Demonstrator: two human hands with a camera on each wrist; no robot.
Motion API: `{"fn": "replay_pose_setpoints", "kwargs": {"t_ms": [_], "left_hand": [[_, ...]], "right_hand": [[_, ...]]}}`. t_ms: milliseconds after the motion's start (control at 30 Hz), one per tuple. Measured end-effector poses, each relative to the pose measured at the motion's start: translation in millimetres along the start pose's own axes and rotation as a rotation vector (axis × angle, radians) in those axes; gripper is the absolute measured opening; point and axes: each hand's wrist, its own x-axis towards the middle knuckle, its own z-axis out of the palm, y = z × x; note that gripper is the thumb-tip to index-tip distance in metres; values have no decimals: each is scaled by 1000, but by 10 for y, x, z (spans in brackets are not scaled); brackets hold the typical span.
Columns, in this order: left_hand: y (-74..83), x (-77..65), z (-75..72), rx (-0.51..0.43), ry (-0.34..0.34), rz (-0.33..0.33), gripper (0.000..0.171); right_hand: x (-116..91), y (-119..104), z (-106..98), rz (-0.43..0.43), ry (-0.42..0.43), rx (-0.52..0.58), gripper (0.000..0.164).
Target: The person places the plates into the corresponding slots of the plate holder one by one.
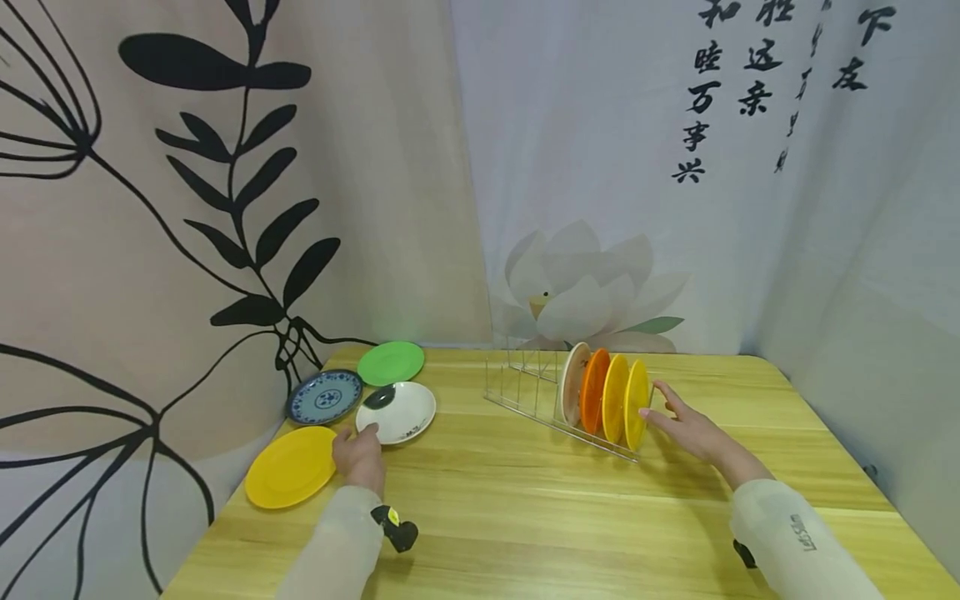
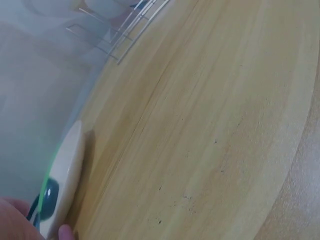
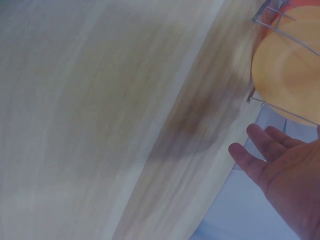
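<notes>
My left hand is at the near left rim of a white plate with a dark green patch. In the left wrist view, fingers show on both sides of this white plate's rim, pinching it. On the right, a wire dish rack holds a row of upright plates: a whitish plate, an orange plate and two yellow plates. My right hand is beside the outermost yellow plate, fingers spread, thumb at its edge. The right wrist view shows these fingers extended, holding nothing.
Around the white plate lie a yellow plate, a blue patterned plate and a green plate. All stand on a wooden table. Printed curtains hang behind the table and along its sides.
</notes>
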Motion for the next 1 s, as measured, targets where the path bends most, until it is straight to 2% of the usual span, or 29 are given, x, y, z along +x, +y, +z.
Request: {"fn": "replay_pose_setpoints", "kwargs": {"t_ms": [133,333,633,833,1000], "left_hand": [[-17,20,13,46,-11,-8,68],[-48,64,26,57,-23,-6,68],[-64,78,64,40,-17,-12,64],[-38,106,93,7,-45,-22,56],[8,121,102,-25,-66,-25,56]], "right_hand": [[-1,-3,-13,-4,-2,1,88],[2,-7,-1,-2,-4,9,88],[-4,1,17,-8,5,5,87],[9,8,21,0,4,-3,88],[-6,-11,6,-2,-3,0,88]]}}
